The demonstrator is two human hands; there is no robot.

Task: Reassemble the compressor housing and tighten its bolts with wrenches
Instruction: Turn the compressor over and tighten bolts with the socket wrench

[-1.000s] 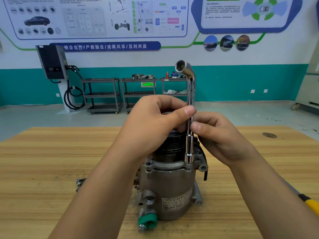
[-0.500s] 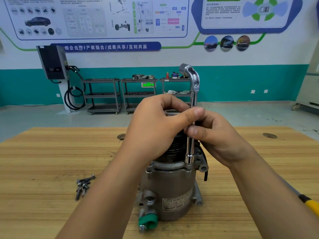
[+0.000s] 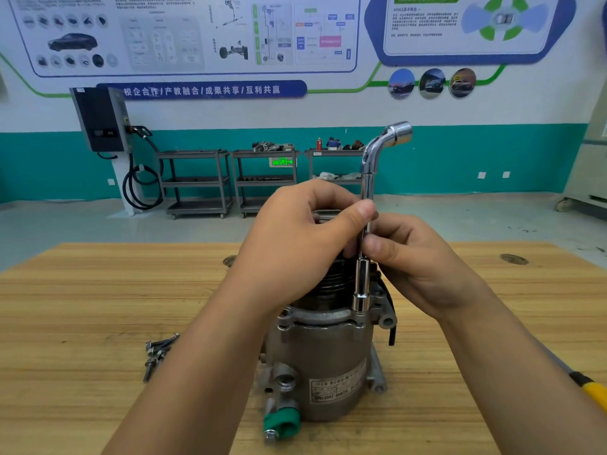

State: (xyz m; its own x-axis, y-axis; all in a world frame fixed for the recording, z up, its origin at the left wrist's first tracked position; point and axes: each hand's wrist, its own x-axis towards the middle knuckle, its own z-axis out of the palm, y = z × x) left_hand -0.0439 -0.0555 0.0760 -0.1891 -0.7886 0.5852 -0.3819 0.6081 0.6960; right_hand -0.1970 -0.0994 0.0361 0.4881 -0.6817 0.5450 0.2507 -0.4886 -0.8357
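Bent wrench [image 3: 367, 178] top rightward; formerly leftward

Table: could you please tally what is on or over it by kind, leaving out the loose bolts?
Compressor: 1
Wrench: 1
Yellow-handled tool: 1
Total: 3

Compressor [image 3: 322, 362] upright, centre of table [image 3: 82, 290]; wrench [image 3: 360, 290] vertical, lower end on compressor's top flange, right side; left hand [image 3: 295, 251] and right hand [image 3: 417, 264] on its shaft, either side; bolts [image 3: 157, 353] on table left of compressor; carts [image 3: 197, 182] behind table, along wall.
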